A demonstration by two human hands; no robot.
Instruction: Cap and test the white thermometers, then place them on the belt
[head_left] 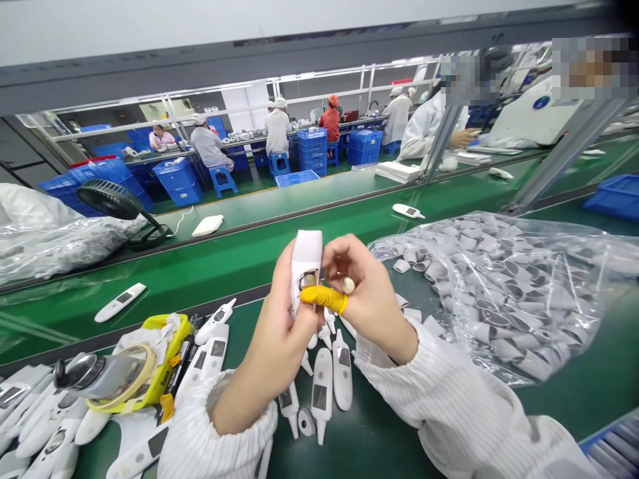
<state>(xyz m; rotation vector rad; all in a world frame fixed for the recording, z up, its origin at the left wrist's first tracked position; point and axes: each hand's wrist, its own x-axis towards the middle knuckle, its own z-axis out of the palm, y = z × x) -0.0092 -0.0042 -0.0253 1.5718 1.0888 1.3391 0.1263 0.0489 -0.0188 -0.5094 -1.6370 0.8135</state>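
A white thermometer-like device (306, 249) is upright in my left hand (279, 319), whose fingers wrap round its side. An opening in its lower part shows a metallic piece inside. My right hand (372, 293) is at the device's right side, its thumb in a yellow finger cot (323, 299) pressed over the opening. Its other fingers are curled, with a small pale round item (348, 285) between them. Below both hands, several white thermometers with dark displays (322, 386) lie on the green table, beside a small grey-white oval part (306, 422).
On the right lies a clear bag of grey-white caps (504, 299). A yellow basket (162, 379) holding tape and a bottle stands left, near more thermometers (50, 426). Beyond runs a green conveyor (239, 259) with a black fan (112, 199) behind it. People sit in the background.
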